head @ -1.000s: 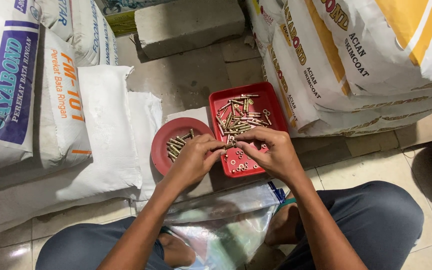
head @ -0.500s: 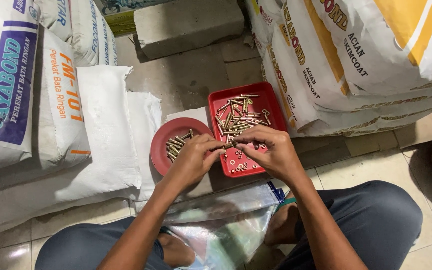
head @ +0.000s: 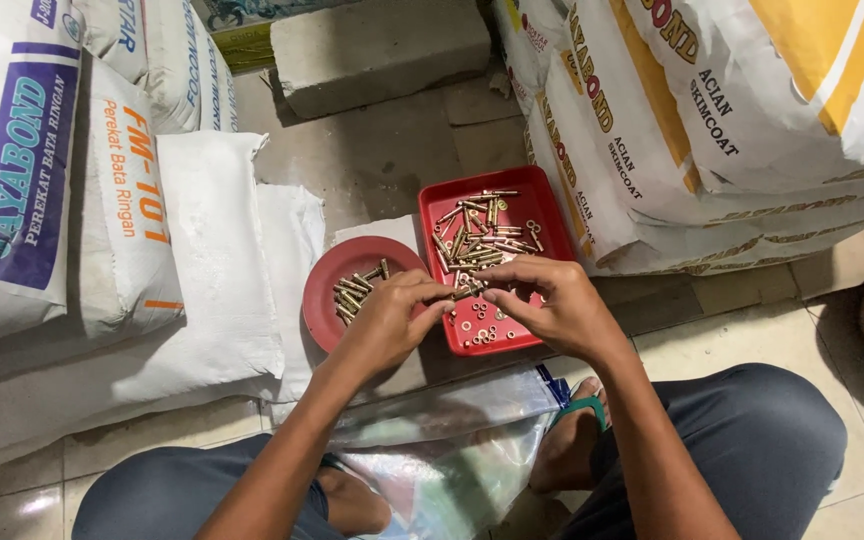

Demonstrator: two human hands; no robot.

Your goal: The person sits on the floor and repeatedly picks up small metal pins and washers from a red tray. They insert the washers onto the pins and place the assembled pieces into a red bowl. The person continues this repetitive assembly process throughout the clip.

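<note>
A tiled floor hemmed in by stacked white sacks is the workplace; a person sits low on it with knees spread.

The fingers of both hands meet over the near end of a red rectangular tray. The left hand and right hand pinch narrowly, tip to tip, on one small brass-coloured bolt held level between them, just above the tray. The work looks like fitting a small part onto the bolt. To do that well, I judge it best to keep the bolt over the tray so anything dropped lands inside, to steady it with one hand while the other turns, and to keep the grip light at the very tips.

In the tray lie a loose heap of bolts at the far end and small rings or washers at the near end. Just left of it, touching or nearly so, a round red dish holds more bolts. A clear plastic bag lies between the legs, and a grey block sits beyond.

Whether a ring or nut is already on the held bolt is hidden by the fingertips. The bolts' threads are too small to make out, and a rounded brown shape at the right edge is cut off.
</note>
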